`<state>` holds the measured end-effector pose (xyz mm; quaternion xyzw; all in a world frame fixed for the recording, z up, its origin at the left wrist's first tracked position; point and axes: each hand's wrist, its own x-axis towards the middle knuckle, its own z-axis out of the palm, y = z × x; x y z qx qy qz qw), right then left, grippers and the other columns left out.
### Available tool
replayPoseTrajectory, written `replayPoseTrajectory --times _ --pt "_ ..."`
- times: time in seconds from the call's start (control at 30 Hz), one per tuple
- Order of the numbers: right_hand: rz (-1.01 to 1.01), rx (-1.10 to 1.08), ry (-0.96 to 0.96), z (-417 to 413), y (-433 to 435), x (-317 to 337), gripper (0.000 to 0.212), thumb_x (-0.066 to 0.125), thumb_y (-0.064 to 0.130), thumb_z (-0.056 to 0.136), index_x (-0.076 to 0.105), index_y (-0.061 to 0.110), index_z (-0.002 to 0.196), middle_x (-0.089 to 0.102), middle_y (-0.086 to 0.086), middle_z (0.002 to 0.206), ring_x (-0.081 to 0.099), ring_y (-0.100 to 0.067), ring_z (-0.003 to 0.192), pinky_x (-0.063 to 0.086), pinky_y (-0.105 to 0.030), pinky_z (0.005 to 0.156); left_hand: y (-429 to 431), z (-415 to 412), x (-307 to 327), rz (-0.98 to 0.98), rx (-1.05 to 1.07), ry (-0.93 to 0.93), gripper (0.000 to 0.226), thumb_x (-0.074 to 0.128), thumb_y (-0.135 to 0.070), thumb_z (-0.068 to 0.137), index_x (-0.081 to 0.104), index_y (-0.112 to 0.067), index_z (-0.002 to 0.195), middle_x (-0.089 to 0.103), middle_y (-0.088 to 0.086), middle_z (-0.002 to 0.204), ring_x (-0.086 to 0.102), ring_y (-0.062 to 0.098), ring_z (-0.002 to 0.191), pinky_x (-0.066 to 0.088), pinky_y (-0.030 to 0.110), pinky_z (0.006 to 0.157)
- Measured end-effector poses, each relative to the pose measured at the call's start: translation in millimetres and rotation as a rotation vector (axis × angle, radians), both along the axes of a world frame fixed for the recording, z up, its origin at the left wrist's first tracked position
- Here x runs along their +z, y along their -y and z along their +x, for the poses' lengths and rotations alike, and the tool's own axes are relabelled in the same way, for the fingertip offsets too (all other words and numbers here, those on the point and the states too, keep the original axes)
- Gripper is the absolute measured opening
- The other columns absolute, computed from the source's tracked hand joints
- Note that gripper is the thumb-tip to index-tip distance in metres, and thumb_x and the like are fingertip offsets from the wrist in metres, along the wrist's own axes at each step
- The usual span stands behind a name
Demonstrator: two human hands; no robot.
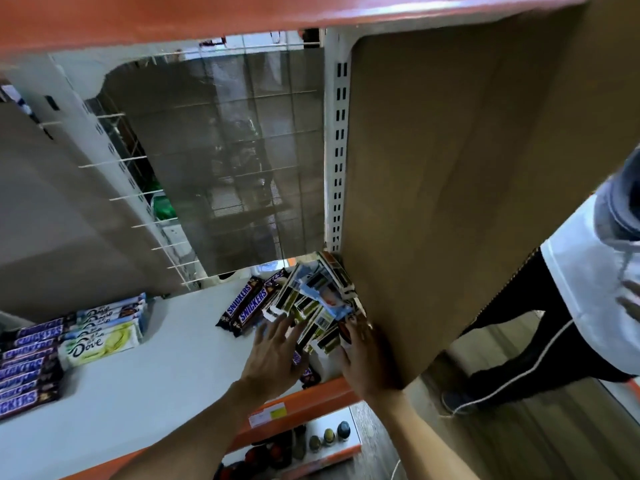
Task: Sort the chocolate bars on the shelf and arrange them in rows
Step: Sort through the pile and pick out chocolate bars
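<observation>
A jumbled pile of chocolate bars (pixel 313 303) lies in the right back corner of the white shelf (pixel 166 382), against the brown side panel. Two Snickers bars (pixel 247 303) lie slanted at the pile's left. My left hand (pixel 273 355) hovers with spread fingers over the pile's near left edge, holding nothing. My right hand (pixel 367 358) rests on the pile's near right side by the panel; whether it grips a bar I cannot tell. At the left, a row of Snickers bars (pixel 27 368) and a row of Dove bars (pixel 104 330) lie side by side.
A brown panel (pixel 467 202) walls the shelf's right side. An orange shelf edge (pixel 304 407) runs along the front, with bottles (pixel 329 436) on the shelf below. Another person (pixel 571 306) stands at the right. A wire grid (pixel 242 150) backs the shelf.
</observation>
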<state>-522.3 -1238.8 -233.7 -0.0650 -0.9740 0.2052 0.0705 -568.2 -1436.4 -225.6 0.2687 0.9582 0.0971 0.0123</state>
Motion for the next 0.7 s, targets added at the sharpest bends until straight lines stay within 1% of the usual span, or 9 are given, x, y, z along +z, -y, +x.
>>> replayPoseTrajectory --times 0.1,0.17,0.23,0.3,0.4,0.5,0.6,0.7 --pt "0.085 -0.031 0.057 -2 3 -6 0.057 0.055 0.043 0.086 0.051 0.013 0.134 0.055 -0.009 0.135 0.059 -0.023 0.11 0.047 -0.035 0.093 -16 -5 -11 0.005 -0.051 0.001 0.062 0.047 -0.052 0.084 0.04 -0.022 0.138 0.053 0.008 0.133 0.048 0.03 0.126 0.043 0.055 0.097" --pt "0.123 -0.064 0.093 -4 5 -6 0.062 0.066 0.045 0.079 0.057 0.011 0.129 0.065 -0.007 0.119 0.064 -0.02 0.095 0.052 -0.033 0.081 -29 -7 -16 -0.011 -0.069 -0.007 0.063 0.052 -0.054 0.08 0.047 -0.021 0.134 0.057 0.005 0.123 0.053 0.027 0.116 0.046 0.054 0.093" --pt "0.13 -0.102 0.113 -7 8 -5 0.063 0.079 0.043 0.068 0.064 0.01 0.12 0.071 -0.005 0.1 0.067 -0.018 0.081 0.054 -0.03 0.068 -40 -7 -19 -0.045 -0.068 -0.024 0.066 0.054 -0.058 0.075 0.055 -0.018 0.128 0.062 0.003 0.117 0.057 0.025 0.11 0.049 0.049 0.09" --pt "0.133 -0.146 0.107 -10 9 -5 0.065 0.086 0.039 0.059 0.066 0.011 0.114 0.071 -0.003 0.088 0.067 -0.018 0.074 0.053 -0.028 0.061 -49 -7 -24 -0.032 -0.076 -0.056 0.066 0.058 -0.059 0.072 0.055 -0.018 0.124 0.063 0.002 0.113 0.058 0.024 0.105 0.05 0.045 0.085" --pt "0.148 -0.18 0.163 -16 11 -8 0.075 0.088 0.038 0.059 0.062 0.009 0.122 0.071 -0.005 0.087 0.066 -0.019 0.076 0.053 -0.029 0.062 -57 -9 -31 0.002 -0.043 -0.089 0.06 0.071 -0.051 0.072 0.05 -0.018 0.118 0.062 0.004 0.108 0.059 0.026 0.1 0.052 0.047 0.08" --pt "0.175 -0.216 0.201 -20 11 -14 0.08 0.088 0.037 0.06 0.057 0.007 0.128 0.07 -0.009 0.092 0.066 -0.021 0.079 0.053 -0.03 0.065 -64 -11 -30 -0.004 -0.004 -0.104 0.057 0.076 -0.049 0.067 0.056 -0.018 0.109 0.061 0.004 0.099 0.059 0.026 0.091 0.052 0.046 0.075" --pt "0.178 -0.228 0.195 -22 9 -12 0.079 0.087 0.04 0.06 0.058 0.009 0.127 0.07 -0.009 0.095 0.067 -0.021 0.083 0.053 -0.03 0.067 -66 -13 -25 -0.021 0.009 -0.144 0.06 0.081 -0.05 0.058 0.062 -0.017 0.103 0.06 0.003 0.091 0.058 0.025 0.083 0.053 0.043 0.071" --pt "0.144 -0.202 0.169 -19 8 -7 0.075 0.083 0.041 0.064 0.057 0.011 0.127 0.069 -0.007 0.102 0.066 -0.021 0.092 0.052 -0.03 0.076 -62 -18 -20 -0.071 0.018 -0.147 0.066 0.084 -0.051 0.043 0.065 -0.018 0.097 0.061 0.003 0.088 0.057 0.023 0.082 0.052 0.043 0.07"
